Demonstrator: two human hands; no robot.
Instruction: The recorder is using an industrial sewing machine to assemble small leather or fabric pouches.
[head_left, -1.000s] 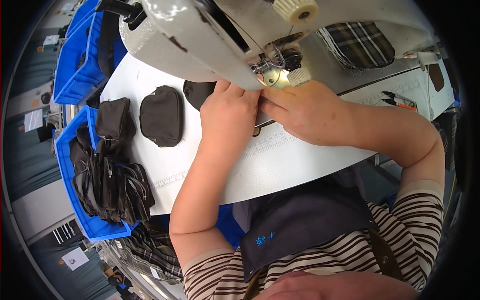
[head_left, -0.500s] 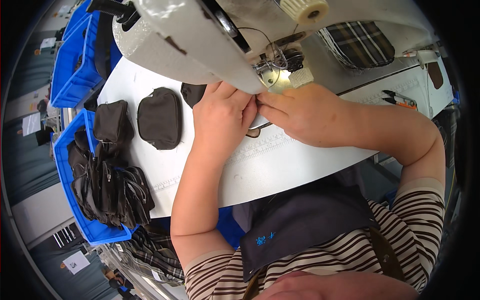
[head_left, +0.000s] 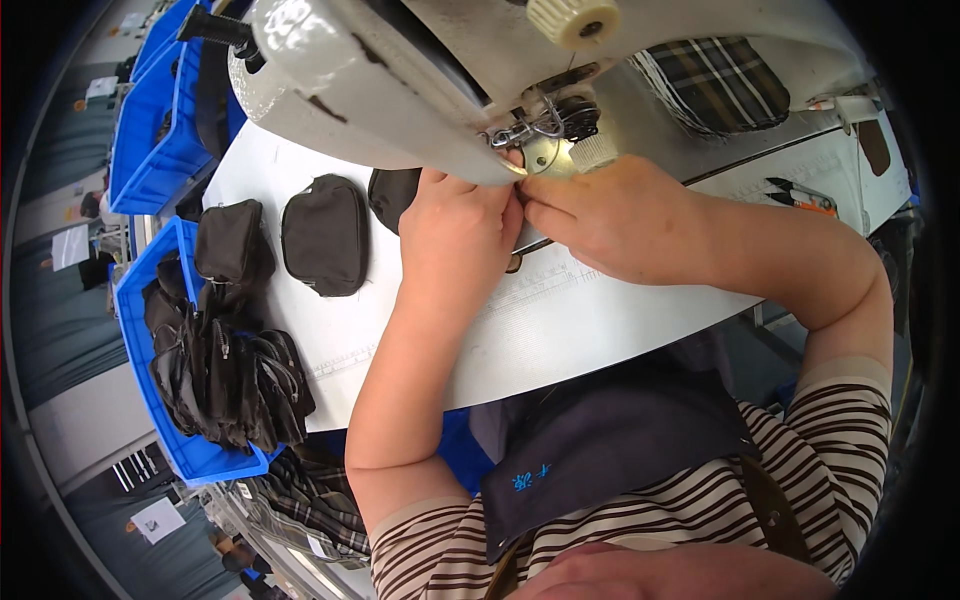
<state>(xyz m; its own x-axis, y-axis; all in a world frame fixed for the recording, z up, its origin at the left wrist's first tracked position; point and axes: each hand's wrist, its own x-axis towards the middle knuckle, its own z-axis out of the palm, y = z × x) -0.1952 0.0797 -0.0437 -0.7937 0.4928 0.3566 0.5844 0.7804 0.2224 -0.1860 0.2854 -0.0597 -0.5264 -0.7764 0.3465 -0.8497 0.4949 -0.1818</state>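
Both hands meet under the head of a white sewing machine point(head_left: 400, 110), right by the lit needle area. My left hand point(head_left: 455, 230) is closed, its fingertips partly hidden by the machine head. The thumb and fingers of my right hand point(head_left: 610, 220) are pinched together beside it. Whatever lies between the fingertips is too small and covered to name. A dark fabric piece point(head_left: 393, 197) shows from behind my left hand; whether it is gripped, I cannot tell. Below the fingers, a small brown-edged bit point(head_left: 515, 263) peeks out over the table.
Two dark zipped pouches point(head_left: 325, 237) lie left on the white table point(head_left: 500, 350). A blue bin point(head_left: 190, 455) at the table's left edge holds several more. Plaid fabric pieces point(head_left: 715, 85) lie behind the needle; thread snips point(head_left: 800, 197) rest at the right.
My left hand has shifted slightly right, and my right hand a little up toward the needle. The brown-edged bit below the fingers shows less. The whole view has turned slightly.
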